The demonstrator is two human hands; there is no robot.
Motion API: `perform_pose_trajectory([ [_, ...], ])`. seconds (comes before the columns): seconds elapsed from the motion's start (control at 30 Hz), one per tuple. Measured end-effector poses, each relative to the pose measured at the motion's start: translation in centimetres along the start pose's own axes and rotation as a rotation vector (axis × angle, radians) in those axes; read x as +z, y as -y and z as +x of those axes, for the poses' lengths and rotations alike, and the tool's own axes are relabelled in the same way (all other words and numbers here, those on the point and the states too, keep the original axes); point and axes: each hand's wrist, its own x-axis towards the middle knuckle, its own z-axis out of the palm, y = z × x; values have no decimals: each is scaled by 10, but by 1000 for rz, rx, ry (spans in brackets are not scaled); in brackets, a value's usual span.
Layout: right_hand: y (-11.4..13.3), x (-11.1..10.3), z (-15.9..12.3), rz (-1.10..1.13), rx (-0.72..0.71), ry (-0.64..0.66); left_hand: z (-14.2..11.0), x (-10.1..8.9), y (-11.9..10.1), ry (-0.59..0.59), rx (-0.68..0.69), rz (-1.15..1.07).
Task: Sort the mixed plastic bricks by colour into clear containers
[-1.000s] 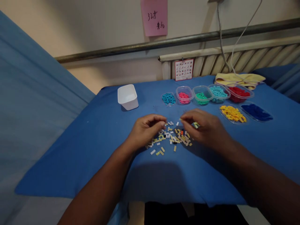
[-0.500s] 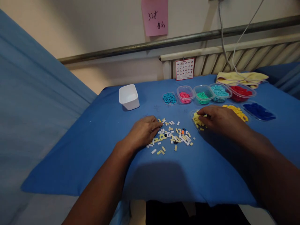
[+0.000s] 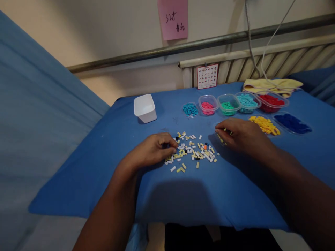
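My left hand (image 3: pixel 155 149) is at the left edge of a loose pile of small building bricks (image 3: pixel 195 150), mostly white and pale yellow with a few black and one orange. Its thumb and fingertips are drawn together; whatever is between them is too small to make out. Over a shallow clear dish of pale yellow bricks (image 3: pixel 222 140), my right hand (image 3: pixel 239 133) has thumb and forefinger closed in a pinch, hiding most of the dish. What this pinch holds, if anything, does not show clearly.
Behind my right hand stand clear tubs of pink bricks (image 3: pixel 208 108), green bricks (image 3: pixel 227 108), turquoise bricks (image 3: pixel 246 101) and red bricks (image 3: pixel 272 101). Dishes of blue bricks (image 3: pixel 190 109), yellow bricks (image 3: pixel 264 125) and dark blue bricks (image 3: pixel 292 123) lie near. A white bin (image 3: pixel 145 111) stands back left.
My left hand has shifted slightly left and down from the pile's upper edge, uncovering a black brick. My right hand has moved slightly left, covering more of the pale yellow bricks.
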Motion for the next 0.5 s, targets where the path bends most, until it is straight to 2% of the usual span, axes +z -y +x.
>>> perform_pose_trajectory([
  [0.17, 8, 2, 0, 19, -37, 15, 1, 7, -4, 108, 120, 150],
  [0.37, 10, 2, 0, 24, -59, 29, 6, 9, 6, 25, 172, 307],
  [0.5, 11, 2, 0, 28, -60, 22, 5, 8, 6, 62, 224, 289],
])
